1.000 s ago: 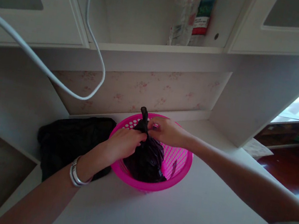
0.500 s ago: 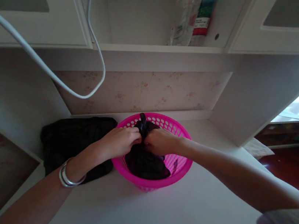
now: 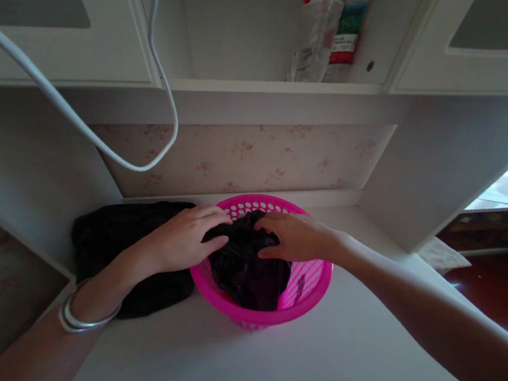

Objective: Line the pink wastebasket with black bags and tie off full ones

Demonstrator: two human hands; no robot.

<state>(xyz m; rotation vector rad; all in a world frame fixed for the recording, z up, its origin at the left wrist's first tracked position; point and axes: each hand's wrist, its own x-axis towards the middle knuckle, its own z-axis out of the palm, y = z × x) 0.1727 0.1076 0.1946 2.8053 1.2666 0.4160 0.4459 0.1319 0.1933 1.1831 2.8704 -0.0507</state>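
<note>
With the black bag (image 3: 246, 265) sitting down in the pink basket (image 3: 311, 287) near the tabletop's back edge, your left hand (image 3: 181, 237) and right hand (image 3: 294, 237) press flat on its top, fingers spread, gripping nothing; bagging looks nearly finished.

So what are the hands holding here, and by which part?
Both hands, left hand and right hand, rest on the top of the black bag in the pink basket; whether either grip is closed cannot be told.

home, floral wallpaper (image 3: 240, 154), wood floor (image 3: 504, 295)
</note>
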